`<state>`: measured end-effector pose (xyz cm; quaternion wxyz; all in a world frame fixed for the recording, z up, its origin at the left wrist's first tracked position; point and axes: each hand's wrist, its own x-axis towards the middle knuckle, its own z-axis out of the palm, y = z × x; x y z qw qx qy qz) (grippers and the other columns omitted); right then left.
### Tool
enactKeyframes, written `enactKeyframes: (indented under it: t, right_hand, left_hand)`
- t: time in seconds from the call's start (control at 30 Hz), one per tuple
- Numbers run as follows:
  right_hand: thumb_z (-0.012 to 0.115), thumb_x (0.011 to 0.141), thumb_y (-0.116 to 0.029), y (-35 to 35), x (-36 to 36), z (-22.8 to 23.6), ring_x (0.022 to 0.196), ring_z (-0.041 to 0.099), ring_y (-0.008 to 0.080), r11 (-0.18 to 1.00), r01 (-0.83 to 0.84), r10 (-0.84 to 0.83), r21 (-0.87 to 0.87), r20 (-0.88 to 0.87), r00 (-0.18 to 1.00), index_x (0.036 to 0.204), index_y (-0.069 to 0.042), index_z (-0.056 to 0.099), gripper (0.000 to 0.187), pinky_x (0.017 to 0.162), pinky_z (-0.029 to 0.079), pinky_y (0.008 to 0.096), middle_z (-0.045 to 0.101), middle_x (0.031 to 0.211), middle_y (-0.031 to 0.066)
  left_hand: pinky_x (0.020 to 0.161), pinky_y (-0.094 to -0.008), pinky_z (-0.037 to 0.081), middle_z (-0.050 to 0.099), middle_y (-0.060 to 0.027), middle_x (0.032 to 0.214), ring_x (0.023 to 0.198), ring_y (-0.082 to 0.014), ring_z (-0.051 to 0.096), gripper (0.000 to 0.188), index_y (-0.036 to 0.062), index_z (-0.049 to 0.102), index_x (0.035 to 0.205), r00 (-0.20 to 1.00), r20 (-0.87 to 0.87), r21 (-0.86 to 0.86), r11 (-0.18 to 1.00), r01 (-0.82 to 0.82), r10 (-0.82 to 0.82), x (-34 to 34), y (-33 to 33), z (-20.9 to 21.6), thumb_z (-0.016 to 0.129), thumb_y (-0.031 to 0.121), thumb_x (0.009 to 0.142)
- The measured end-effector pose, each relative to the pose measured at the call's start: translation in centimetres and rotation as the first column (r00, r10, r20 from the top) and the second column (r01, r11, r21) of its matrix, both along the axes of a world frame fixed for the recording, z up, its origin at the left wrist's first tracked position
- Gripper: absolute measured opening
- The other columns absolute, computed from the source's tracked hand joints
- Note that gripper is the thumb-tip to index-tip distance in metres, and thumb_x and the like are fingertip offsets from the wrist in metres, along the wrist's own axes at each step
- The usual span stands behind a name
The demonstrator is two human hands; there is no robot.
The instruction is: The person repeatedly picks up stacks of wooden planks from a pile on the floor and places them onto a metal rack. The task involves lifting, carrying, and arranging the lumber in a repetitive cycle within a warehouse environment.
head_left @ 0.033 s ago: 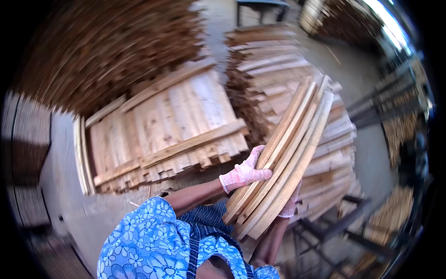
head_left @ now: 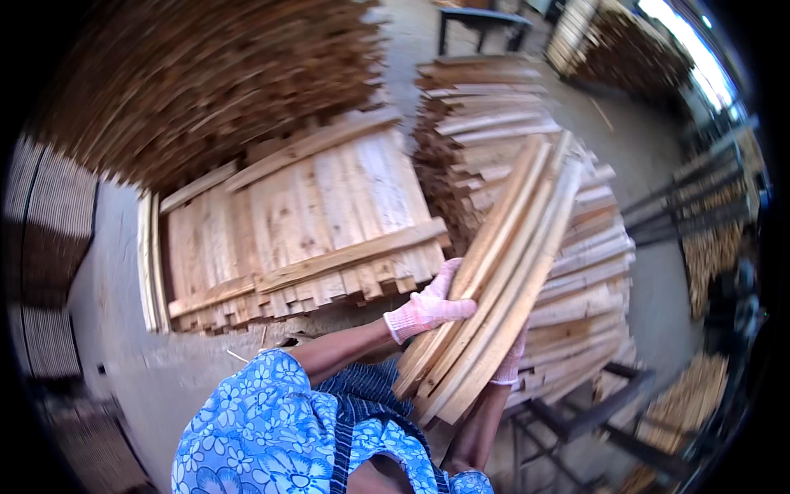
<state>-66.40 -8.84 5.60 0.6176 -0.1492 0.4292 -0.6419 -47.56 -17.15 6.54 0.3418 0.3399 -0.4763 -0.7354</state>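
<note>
A bundle of several long wooden slats (head_left: 485, 288) is held tilted in front of my body, its far end pointing up and to the right. My left hand (head_left: 432, 305), in a pale pink knit glove, wraps the bundle's left side with the thumb across the top. On the other side my right hand (head_left: 512, 358), in a matching glove, grips the slats from the right and beneath; most of its fingers are hidden behind the wood. Beyond the bundle lies a large stack of slats (head_left: 588, 267), their ends uneven.
Left of the bundle is a low pile of boards (head_left: 304, 206) with battens laid across it. A tall wood stack (head_left: 222, 82) rises behind it. Dark metal frames (head_left: 576, 420) stand at the lower right. More slats (head_left: 687, 395) lie farther right, and a small dark stand (head_left: 485, 25) is at the back.
The view has shifted slightly, so the piles appear a little lower and farther right. Both hands keep their hold on the slats, with hardly any change in pose.
</note>
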Motion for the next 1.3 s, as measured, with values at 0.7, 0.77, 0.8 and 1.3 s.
enactKeyframes:
  t: [0.7, 0.77, 0.8, 1.3]
  right_hand:
    - [0.078, 0.081, -0.053, -20.7, 32.6, -2.7, 0.133, 0.051, 0.0475, 0.828, -0.215, 0.481, 0.517, -0.853, -0.202, 0.163, -0.008, 0.021, 0.11, 0.11, 0.042, 0.0505, 0.048, 0.146, 0.0348]
    - [0.077, 0.083, -0.052, -20.9, 31.5, -2.4, 0.131, 0.054, 0.0454, 0.844, -0.31, 0.379, 0.437, -0.896, -0.231, 0.16, -0.002, 0.026, 0.105, 0.109, 0.044, 0.0468, 0.055, 0.142, 0.0327]
    - [0.077, 0.084, -0.052, -21.1, 31.7, -2.0, 0.13, 0.056, 0.0444, 0.854, -0.358, 0.315, 0.378, -0.922, -0.225, 0.159, 0.001, 0.029, 0.103, 0.109, 0.044, 0.0449, 0.058, 0.139, 0.0317]
    - [0.063, 0.099, -0.051, -15.2, 63.0, -3.7, 0.137, 0.046, 0.0287, 0.626, -0.72, 0.689, 0.299, -0.644, 0.332, 0.159, 0.001, 0.028, 0.086, 0.117, 0.033, 0.0361, 0.049, 0.15, 0.0199]
  left_hand:
    - [0.109, -0.0428, 0.046, 0.049, -0.0281, 0.145, 0.13, -0.0356, 0.054, 0.093, 0.0042, 0.029, 0.157, 0.439, 0.394, -0.25, 0.553, -0.795, 0.808, 40.0, 1.5, -4.5, 0.076, 0.031, 0.082]
    - [0.112, -0.0398, 0.043, 0.049, -0.026, 0.147, 0.133, -0.0349, 0.052, 0.093, 0.0001, 0.027, 0.156, 0.476, 0.46, -0.098, 0.575, -0.812, 0.75, 45.1, 3.7, -1.4, 0.077, 0.026, 0.082]
    - [0.113, -0.0394, 0.043, 0.048, -0.0259, 0.148, 0.134, -0.035, 0.051, 0.093, -0.0006, 0.025, 0.157, 0.496, 0.486, -0.063, 0.595, -0.802, 0.72, 48.1, 4.2, 0.1, 0.076, 0.025, 0.082]
    - [0.123, -0.0393, 0.029, 0.034, -0.0282, 0.159, 0.146, -0.0431, 0.037, 0.096, 0.0091, 0.015, 0.163, 0.151, 0.79, -0.458, 0.735, -0.5, 0.595, 67.6, 6.2, -7.2, 0.07, 0.024, 0.085]
